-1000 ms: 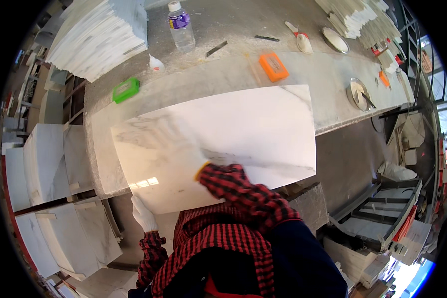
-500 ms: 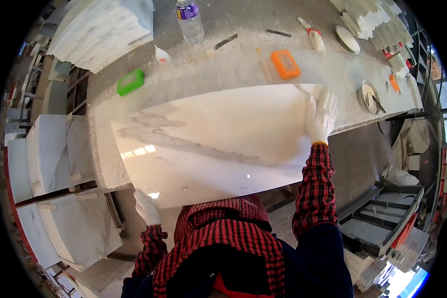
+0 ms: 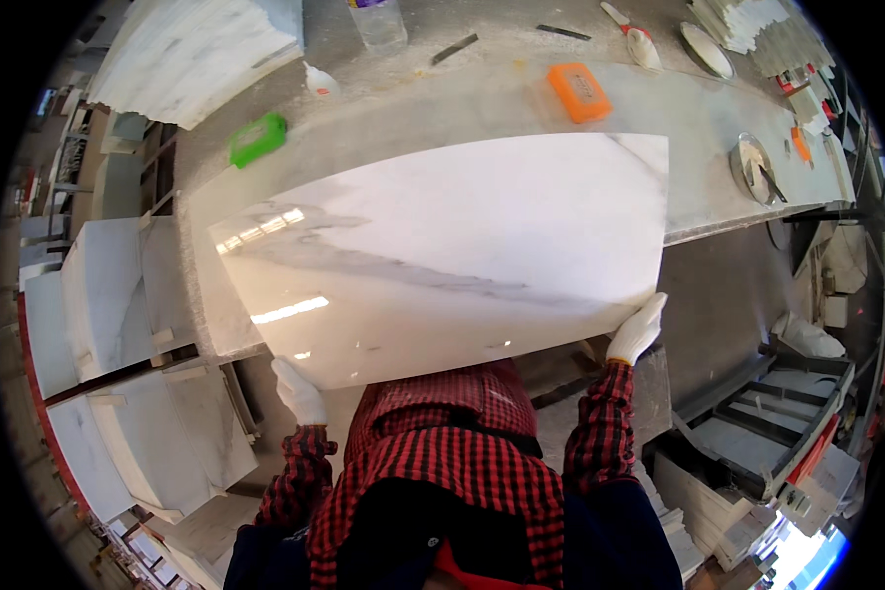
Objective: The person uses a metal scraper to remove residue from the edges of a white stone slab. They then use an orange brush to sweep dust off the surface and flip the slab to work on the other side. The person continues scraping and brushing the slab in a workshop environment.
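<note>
A large polished white marble slab (image 3: pixel 521 221) with grey veins lies over the worktable, its near edge reaching my waist. At its near left corner, my left hand (image 3: pixel 299 393) in a white glove grips the edge. My right hand (image 3: pixel 638 329), gloved likewise, holds the near right corner, the fingers partly hidden by the slab. Reflections of light show on the glossy face. Just beyond the far edge are an orange box-shaped block (image 3: pixel 579 92) and, to the left, a green one (image 3: pixel 258 140).
A worktable (image 3: pixel 698 118) carries a squeeze bottle (image 3: pixel 321 81), a plastic bottle (image 3: pixel 379 28), a bowl with a spatula (image 3: pixel 755 169), a white dish (image 3: pixel 707 49) and stacked tiles (image 3: pixel 202 59). Marble slabs (image 3: pixel 118 295) stand at the left. A dark metal frame (image 3: pixel 767 418) is on the right.
My right hand has moved from the slab's far right corner back toward me to its near right corner. The slab's far right part now shows uncovered. My left hand stays at the near left corner.
</note>
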The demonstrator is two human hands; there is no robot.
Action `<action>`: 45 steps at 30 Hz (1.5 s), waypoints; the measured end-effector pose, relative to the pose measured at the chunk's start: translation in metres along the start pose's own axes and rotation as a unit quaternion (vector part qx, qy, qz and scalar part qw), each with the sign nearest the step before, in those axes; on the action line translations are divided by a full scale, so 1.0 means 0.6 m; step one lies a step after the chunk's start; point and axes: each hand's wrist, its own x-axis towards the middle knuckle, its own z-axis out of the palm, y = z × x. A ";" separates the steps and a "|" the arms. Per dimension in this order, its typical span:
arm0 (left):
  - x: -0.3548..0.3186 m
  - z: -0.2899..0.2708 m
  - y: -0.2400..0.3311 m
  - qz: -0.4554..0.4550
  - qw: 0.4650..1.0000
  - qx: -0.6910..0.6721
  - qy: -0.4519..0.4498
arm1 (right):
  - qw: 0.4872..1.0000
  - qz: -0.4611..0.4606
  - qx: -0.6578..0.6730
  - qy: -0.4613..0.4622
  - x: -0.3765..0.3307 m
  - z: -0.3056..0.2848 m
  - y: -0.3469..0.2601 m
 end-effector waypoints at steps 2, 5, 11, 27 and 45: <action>0.015 -0.023 -0.044 0.054 0.997 0.054 0.001 | 0.996 0.061 0.063 0.007 -0.013 0.019 -0.029; 0.026 -0.027 -0.034 0.101 0.987 0.124 0.010 | 0.989 0.088 0.119 0.027 -0.017 0.020 -0.040; 0.004 -0.024 0.053 0.180 0.888 0.406 0.120 | 0.981 0.091 0.165 0.037 -0.021 0.027 -0.051; -0.034 0.252 0.391 0.636 0.631 0.341 -0.284 | 0.993 0.048 0.093 0.048 -0.012 0.018 -0.034; 0.229 0.095 0.269 0.349 0.897 0.268 -0.050 | 0.988 0.075 0.127 0.052 -0.014 0.008 -0.053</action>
